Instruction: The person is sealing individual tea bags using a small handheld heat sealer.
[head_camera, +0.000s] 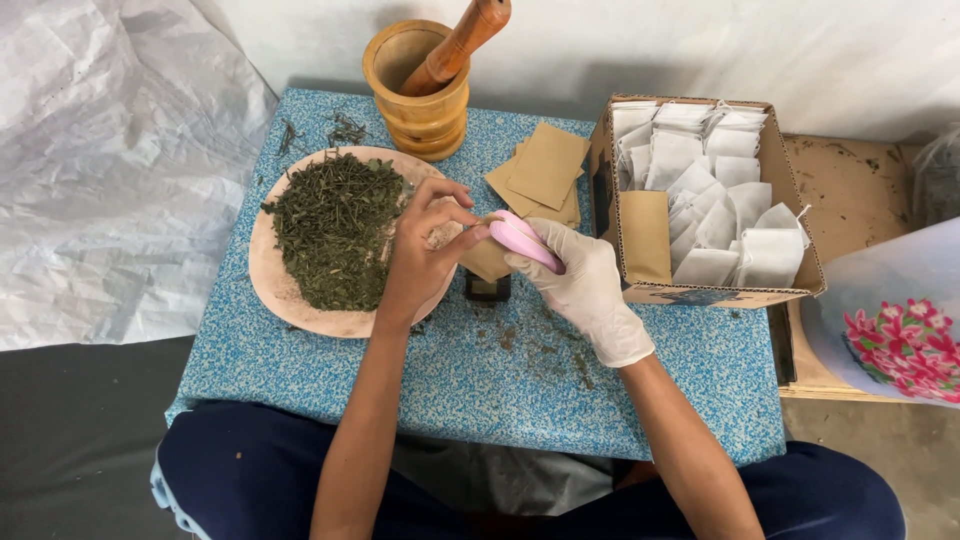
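Observation:
My left hand (425, 250) is bare and pinches the top edge of a small brown paper pouch (487, 262), holding it over a small black scale (488, 288). My right hand (585, 285), in a white glove, grips a pink scoop (524, 238) whose tip rests at the pouch's mouth. Just left of my hands sits a round, pale plate (275, 285) heaped with dried green herbs (335, 228). All of this rests on a low table with a blue speckled cloth (470, 390).
A wooden mortar (418, 95) with a pestle (458, 45) stands at the table's back. Flat brown pouches (545, 168) lie stacked beside it. At the right, a cardboard box (790, 215) holds several white sachets. A flowered plastic bag (895, 335) sits far right; herb crumbs dot the cloth.

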